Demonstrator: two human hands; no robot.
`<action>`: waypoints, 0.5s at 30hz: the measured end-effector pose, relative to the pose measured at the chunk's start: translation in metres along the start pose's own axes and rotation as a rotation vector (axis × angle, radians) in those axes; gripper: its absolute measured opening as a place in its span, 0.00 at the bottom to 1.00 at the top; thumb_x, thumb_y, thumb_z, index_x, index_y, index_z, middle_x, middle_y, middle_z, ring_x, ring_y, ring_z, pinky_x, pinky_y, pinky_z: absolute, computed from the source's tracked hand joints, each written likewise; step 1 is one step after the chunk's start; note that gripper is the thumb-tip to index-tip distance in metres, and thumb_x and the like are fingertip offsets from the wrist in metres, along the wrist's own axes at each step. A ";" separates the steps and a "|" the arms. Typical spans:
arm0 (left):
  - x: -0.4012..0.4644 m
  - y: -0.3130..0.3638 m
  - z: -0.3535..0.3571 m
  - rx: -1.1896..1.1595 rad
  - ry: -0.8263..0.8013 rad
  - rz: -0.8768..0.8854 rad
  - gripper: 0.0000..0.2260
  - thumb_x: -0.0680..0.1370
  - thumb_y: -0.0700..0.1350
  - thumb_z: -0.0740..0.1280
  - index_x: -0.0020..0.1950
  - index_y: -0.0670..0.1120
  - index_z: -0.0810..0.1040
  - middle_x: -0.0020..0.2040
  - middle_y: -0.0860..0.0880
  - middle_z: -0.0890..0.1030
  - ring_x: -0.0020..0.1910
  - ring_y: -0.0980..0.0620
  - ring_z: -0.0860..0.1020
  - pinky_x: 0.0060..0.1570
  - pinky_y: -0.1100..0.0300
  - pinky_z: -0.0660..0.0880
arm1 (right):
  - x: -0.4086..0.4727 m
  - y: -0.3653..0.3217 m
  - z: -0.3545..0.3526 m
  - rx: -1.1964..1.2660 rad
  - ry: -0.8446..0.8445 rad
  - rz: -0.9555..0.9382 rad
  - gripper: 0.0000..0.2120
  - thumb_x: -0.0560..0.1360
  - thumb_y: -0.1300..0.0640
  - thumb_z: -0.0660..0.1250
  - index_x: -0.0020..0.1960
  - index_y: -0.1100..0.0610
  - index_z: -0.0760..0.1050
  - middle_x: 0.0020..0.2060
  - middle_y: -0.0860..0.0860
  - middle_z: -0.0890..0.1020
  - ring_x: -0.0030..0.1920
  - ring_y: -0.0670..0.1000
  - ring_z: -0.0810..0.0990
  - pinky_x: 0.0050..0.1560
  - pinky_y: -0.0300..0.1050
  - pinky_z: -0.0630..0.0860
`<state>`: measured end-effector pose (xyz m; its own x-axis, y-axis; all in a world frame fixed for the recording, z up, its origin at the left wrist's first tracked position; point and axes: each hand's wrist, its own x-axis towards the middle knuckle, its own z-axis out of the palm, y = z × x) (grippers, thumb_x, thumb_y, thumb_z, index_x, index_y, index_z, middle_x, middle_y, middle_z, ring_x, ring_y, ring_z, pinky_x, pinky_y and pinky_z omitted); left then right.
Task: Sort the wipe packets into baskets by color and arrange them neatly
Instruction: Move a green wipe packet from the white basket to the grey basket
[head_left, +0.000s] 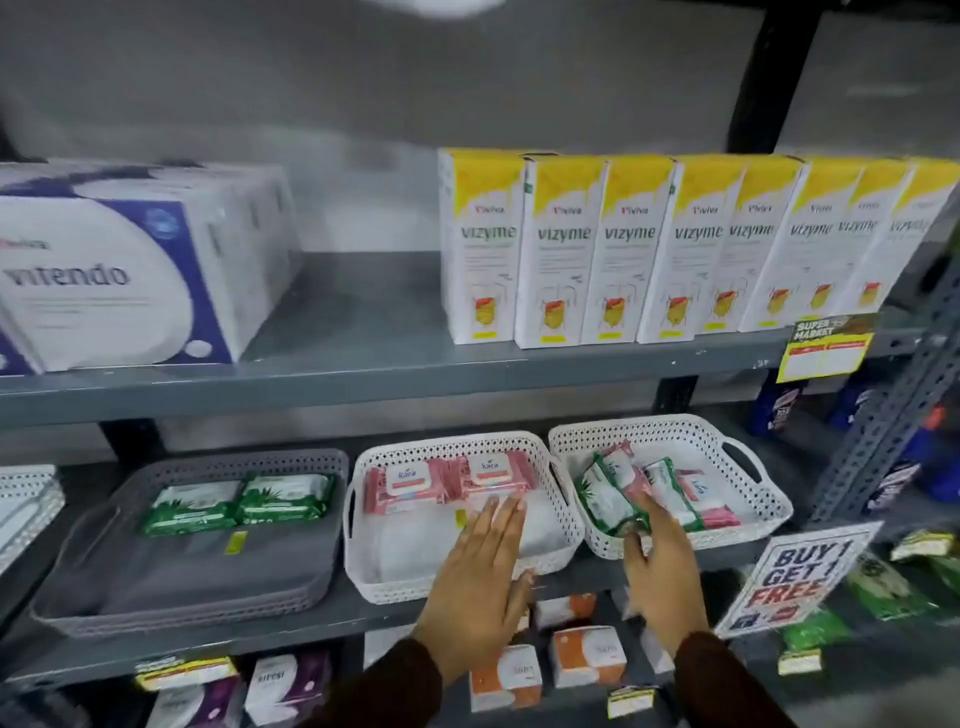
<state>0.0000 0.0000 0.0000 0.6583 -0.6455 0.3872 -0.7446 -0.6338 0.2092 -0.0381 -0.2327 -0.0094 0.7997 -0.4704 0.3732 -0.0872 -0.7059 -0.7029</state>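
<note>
Three baskets stand side by side on the middle shelf. The grey basket (78, 582) at left holds two green wipe packets (236, 501) at its back. The middle white basket (363, 561) holds two pink packets (447, 480) at its back. My left hand (483, 577) lies flat and open over this basket's front, fingertips just below the pink packets. The right white basket (763, 506) holds mixed green and pink packets. My right hand (657, 561) reaches into its front left corner and closes on a green packet (608, 496).
The upper shelf carries white and purple boxes (119, 275) at left and a row of yellow-topped cartons (649, 249) at right. A "Buy 1 Get 1 Free" sign (795, 577) hangs at the shelf's right front. Boxed goods (587, 657) sit on the shelf below.
</note>
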 end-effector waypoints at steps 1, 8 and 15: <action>0.008 0.005 0.012 -0.008 -0.026 -0.018 0.29 0.83 0.55 0.48 0.78 0.47 0.39 0.79 0.52 0.40 0.76 0.55 0.35 0.75 0.53 0.42 | 0.014 0.015 0.002 0.016 0.002 0.029 0.22 0.77 0.65 0.66 0.71 0.59 0.71 0.66 0.57 0.77 0.66 0.54 0.75 0.67 0.46 0.68; 0.043 0.029 0.085 0.112 -0.209 -0.123 0.28 0.81 0.58 0.50 0.78 0.45 0.54 0.78 0.49 0.56 0.77 0.49 0.53 0.73 0.54 0.44 | 0.092 0.058 0.013 -0.038 -0.326 0.284 0.10 0.77 0.53 0.69 0.51 0.61 0.79 0.42 0.55 0.84 0.40 0.54 0.79 0.38 0.43 0.71; 0.039 0.038 0.087 0.139 -0.201 -0.215 0.29 0.81 0.60 0.41 0.77 0.47 0.55 0.78 0.50 0.58 0.76 0.50 0.54 0.76 0.52 0.46 | 0.124 0.069 0.031 0.127 -0.429 0.459 0.13 0.72 0.56 0.75 0.35 0.56 0.74 0.30 0.52 0.80 0.32 0.52 0.82 0.35 0.49 0.81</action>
<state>0.0076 -0.0865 -0.0551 0.8175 -0.5532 0.1600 -0.5734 -0.8078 0.1368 0.0732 -0.3230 -0.0307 0.8668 -0.4372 -0.2396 -0.4269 -0.4026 -0.8098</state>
